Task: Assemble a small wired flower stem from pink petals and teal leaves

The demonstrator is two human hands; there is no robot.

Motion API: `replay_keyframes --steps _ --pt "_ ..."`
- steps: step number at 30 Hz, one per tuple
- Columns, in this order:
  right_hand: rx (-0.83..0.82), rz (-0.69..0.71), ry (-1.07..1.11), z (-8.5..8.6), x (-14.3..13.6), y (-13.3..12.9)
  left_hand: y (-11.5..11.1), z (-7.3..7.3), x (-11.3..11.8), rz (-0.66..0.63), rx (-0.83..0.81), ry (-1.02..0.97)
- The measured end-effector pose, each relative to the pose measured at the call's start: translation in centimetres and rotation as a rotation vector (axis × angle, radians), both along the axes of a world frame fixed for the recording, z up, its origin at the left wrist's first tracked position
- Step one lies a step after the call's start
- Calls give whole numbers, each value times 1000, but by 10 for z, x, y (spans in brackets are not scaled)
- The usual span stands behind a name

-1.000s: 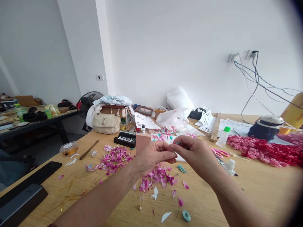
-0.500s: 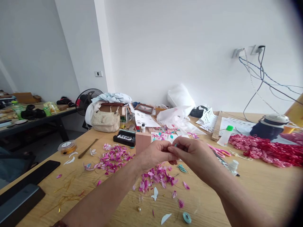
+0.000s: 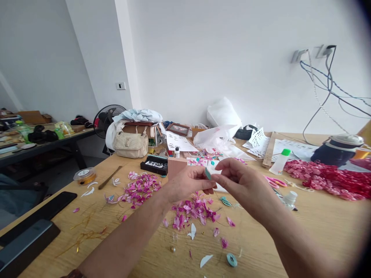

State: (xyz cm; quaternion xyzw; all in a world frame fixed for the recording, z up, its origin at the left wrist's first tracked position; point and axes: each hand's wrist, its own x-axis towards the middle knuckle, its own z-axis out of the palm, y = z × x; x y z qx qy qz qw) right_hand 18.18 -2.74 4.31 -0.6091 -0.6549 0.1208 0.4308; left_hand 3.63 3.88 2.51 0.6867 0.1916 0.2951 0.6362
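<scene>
Between the thumb and fingers of my left hand (image 3: 188, 183) a small teal leaf-shaped petal (image 3: 208, 173) stands upright. Close against it is my right hand (image 3: 236, 177), its thumb tip at the petal's edge and its index finger lifted apart from the thumb. Below my hands lies a heap of magenta petals (image 3: 195, 210), with a second heap (image 3: 142, 189) to the left. A small stack of teal petals (image 3: 225, 200) rests under my right wrist. Behind the hands stands a pinkish wooden block (image 3: 177, 168), partly covered by my left hand.
Near the front edge lie a teal spool (image 3: 231, 259) and white petal pieces (image 3: 206, 261). To the right are pink scissors (image 3: 275, 181), a green-capped bottle (image 3: 280, 162) and red-pink petal strings (image 3: 324, 177). Phones (image 3: 29, 247) lie at left; a beige bag (image 3: 131, 144) stands behind.
My right index finger has lifted away from the thumb, and the teal petal now shows more fully in my left hand. The view has shifted slightly.
</scene>
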Motion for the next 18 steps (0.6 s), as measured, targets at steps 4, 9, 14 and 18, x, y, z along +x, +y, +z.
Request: replay_keyframes --steps 4,9,14,18 --pt "-95 135 165 1 9 2 3 9 -14 45 30 -70" --pt "-57 362 525 -16 17 12 4 12 -20 58 30 -151" --pt "-48 391 561 -32 20 19 5 11 -20 73 44 -145" --pt "-33 338 449 -26 17 15 3 13 -20 89 -19 -125"
